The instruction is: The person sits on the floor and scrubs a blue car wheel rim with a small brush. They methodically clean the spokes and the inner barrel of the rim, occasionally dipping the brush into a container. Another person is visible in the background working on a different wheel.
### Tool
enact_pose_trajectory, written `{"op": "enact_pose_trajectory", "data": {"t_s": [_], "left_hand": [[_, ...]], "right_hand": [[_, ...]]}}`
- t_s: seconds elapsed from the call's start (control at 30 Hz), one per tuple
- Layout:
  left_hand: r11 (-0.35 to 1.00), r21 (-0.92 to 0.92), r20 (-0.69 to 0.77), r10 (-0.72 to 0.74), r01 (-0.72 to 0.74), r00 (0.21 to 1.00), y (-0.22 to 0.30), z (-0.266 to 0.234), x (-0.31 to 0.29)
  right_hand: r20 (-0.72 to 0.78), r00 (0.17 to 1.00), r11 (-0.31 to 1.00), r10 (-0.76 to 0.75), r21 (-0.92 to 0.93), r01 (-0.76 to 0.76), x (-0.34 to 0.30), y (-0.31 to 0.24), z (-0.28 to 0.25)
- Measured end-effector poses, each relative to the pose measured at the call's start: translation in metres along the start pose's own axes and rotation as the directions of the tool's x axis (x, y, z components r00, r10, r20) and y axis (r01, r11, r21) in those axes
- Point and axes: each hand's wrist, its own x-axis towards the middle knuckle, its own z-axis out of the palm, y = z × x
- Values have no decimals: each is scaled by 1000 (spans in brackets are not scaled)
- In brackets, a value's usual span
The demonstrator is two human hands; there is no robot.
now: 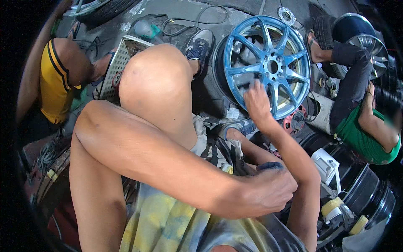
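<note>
A blue multi-spoke car wheel rim [289,72] stands tilted in front of me, its spoked face toward me. My right hand [257,101] is at the rim's lower left spokes, fingers curled and slightly blurred. A small greyish piece seems to be at its fingertips, too unclear to name. My left hand [268,191] is closed in a fist near my lap, around a dark blue, cloth-like wad [270,166] that shows above the fingers. Most of that wad is hidden in the fist.
A perforated light crate [112,77] stands left of my knee. Beyond it sits a person in yellow shorts [56,80]; another in a green shirt [361,140] sits at right beside a chrome rim [369,48]. A hose [197,20] lies on the floor ahead. Dark rims [357,189] are stacked lower right.
</note>
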Motion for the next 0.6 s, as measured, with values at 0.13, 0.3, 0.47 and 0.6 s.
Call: {"op": "enact_pose_trajectory", "data": {"t_s": [0.13,0.3,0.47,0.6], "left_hand": [[990,-131,90,-36,47,995,6,-12,2],[989,-144,72,-21,32,997,-3,-15,-5],[992,-118,27,-39,41,999,3,-2,0],[995,-88,-12,-54,53,998,8,3,1]], "right_hand": [[-167,986,998,23,57,-14,19,27,25],[-180,974,987,-137,53,149,14,72,30],[-243,960,964,140,255,-76,-8,147,18],[-217,953,896,211,434,-99,-18,123,7]]}}
